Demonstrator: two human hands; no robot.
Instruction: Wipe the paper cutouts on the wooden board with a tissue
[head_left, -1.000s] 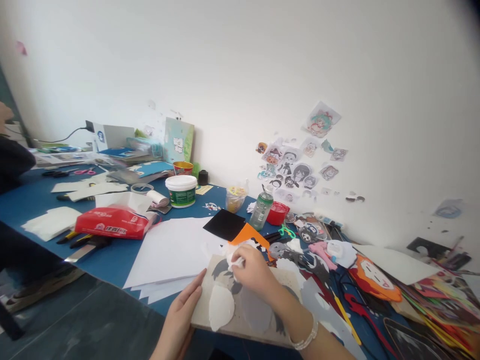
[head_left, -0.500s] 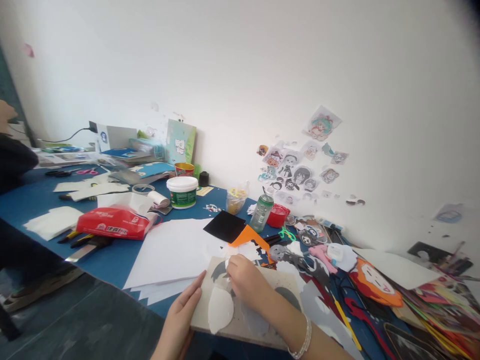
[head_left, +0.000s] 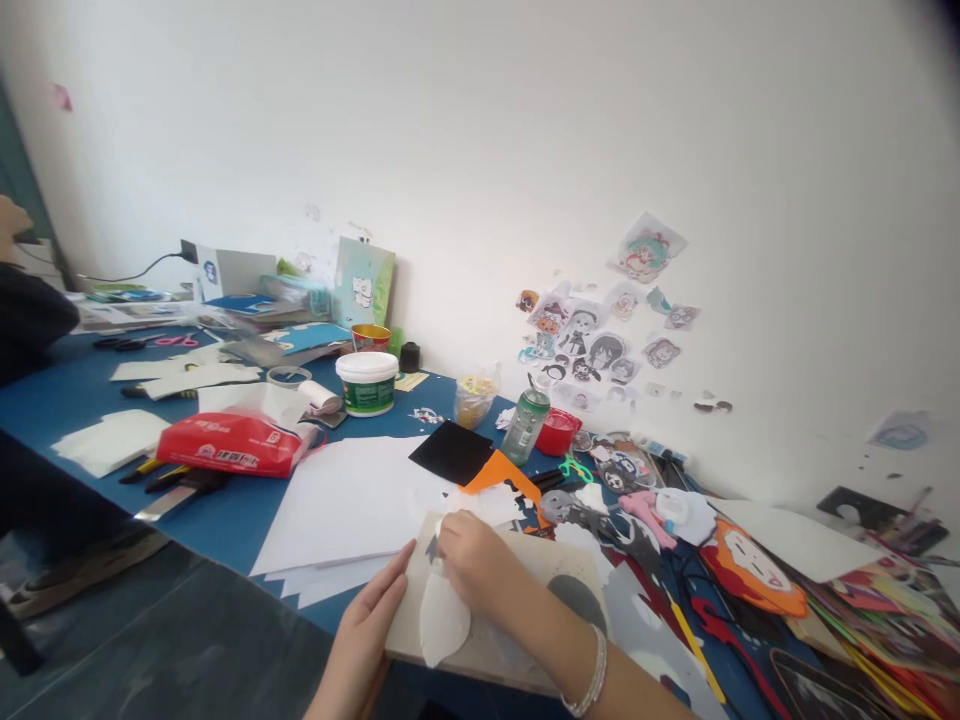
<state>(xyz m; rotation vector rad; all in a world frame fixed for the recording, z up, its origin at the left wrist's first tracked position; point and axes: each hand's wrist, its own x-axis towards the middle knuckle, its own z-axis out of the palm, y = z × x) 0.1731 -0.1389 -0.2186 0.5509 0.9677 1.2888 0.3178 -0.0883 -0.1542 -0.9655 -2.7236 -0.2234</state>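
Note:
A flat beige board (head_left: 409, 630) lies tilted at the table's near edge. My left hand (head_left: 373, 610) grips its left edge, fingers lying along the side. Over the board's upper left, my right hand (head_left: 472, 555) is closed in a pinch on a small white piece (head_left: 444, 522), perhaps tissue or paper; its exact kind is hard to make out. Beneath those fingers a dark grey cut-out is mostly covered. A white leaf-shaped paper cut-out (head_left: 444, 622) rests on the board just below, and a dark grey rounded cut-out (head_left: 576, 597) is at its right, partly behind my right forearm.
White paper sheets (head_left: 337, 500), a black square sheet (head_left: 451, 452) and orange paper (head_left: 499, 474) lie beyond the board. A green bottle (head_left: 526, 428), a white-lidded tub (head_left: 367, 385) and a red tissue pack (head_left: 229, 443) stand farther back. Paper cut-outs crowd the right; a person (head_left: 30, 310) is at far left.
My right hand has shifted slightly left and down over the board, covering more of the dark grey cut-out. My left hand keeps its hold on the edge.

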